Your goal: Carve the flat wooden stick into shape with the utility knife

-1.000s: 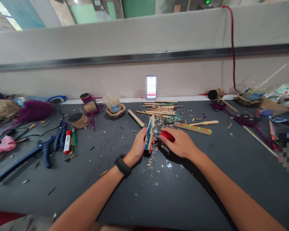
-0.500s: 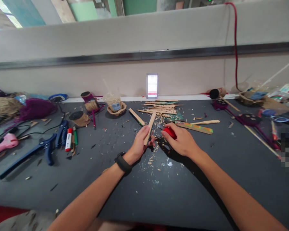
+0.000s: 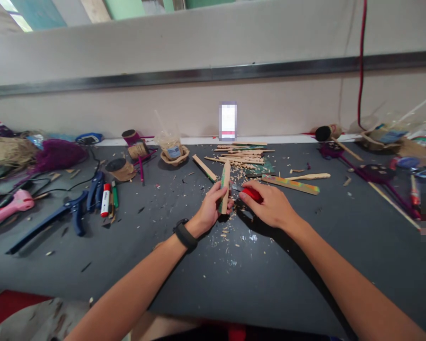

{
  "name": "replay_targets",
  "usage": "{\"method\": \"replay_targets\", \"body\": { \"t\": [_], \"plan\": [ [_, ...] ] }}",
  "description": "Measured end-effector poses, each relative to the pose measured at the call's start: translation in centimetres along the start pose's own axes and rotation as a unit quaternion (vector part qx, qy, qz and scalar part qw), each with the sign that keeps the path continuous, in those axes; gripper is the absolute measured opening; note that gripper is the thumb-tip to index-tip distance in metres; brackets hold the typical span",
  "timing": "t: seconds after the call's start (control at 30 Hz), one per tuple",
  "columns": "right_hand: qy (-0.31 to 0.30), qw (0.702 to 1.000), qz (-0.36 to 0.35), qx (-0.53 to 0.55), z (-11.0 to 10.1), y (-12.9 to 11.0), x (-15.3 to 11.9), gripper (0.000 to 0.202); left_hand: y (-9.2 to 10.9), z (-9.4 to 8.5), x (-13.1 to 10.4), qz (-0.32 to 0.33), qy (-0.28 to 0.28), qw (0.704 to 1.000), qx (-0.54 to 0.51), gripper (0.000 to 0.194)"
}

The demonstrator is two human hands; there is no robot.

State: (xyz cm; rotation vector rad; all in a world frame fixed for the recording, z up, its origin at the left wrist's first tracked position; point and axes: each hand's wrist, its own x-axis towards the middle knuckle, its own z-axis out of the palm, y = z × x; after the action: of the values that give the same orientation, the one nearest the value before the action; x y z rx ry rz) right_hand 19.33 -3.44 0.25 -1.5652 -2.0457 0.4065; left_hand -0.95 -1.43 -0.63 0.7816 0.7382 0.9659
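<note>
My left hand, with a dark band on its wrist, is closed round a flat wooden stick that stands nearly upright, its top end narrowed and green marks on its face. My right hand grips a red-handled knife whose short blade points left at the stick, close beside it. Pale wood shavings lie below and around both hands. Behind them is a pile of carved sticks. A colourfully painted stick rests just beyond my right hand.
On the dark table, a blue cutter tool, red-capped marker and pink glue gun lie left. A plastic cup and lit phone stand behind. Purple yarn pieces lie right.
The stick in my left hand has turned to show its green-marked face and stands more upright. My right hand still holds the knife. The whole view has shifted slightly.
</note>
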Motion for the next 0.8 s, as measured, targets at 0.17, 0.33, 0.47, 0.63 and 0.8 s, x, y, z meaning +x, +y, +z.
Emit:
{"method": "replay_targets", "body": {
  "t": [0.17,0.33,0.47,0.63,0.8],
  "plan": [
    [-0.010,1.000,0.001,-0.018,-0.1,-0.2,0.0,0.037,0.2,0.0,0.0,-0.002,-0.024,0.999,0.028,0.050],
    [-0.002,1.000,-0.003,-0.023,0.0,-0.3,0.0,0.037,0.6,0.3,-0.6,-0.003,-0.046,0.998,0.037,0.058],
    [-0.003,1.000,-0.001,-0.022,0.1,-0.3,0.0,0.039,0.6,0.6,-1.1,0.007,-0.047,0.995,0.093,0.062],
    [-0.005,1.000,-0.004,-0.021,0.1,-0.2,0.0,0.041,0.4,1.0,-1.2,0.008,-0.036,0.991,0.126,0.078],
    [-0.012,0.999,0.005,-0.041,0.1,-0.1,0.1,0.039,-0.2,1.3,-1.2,0.009,-0.042,0.990,0.132,0.066]
  ]
}}
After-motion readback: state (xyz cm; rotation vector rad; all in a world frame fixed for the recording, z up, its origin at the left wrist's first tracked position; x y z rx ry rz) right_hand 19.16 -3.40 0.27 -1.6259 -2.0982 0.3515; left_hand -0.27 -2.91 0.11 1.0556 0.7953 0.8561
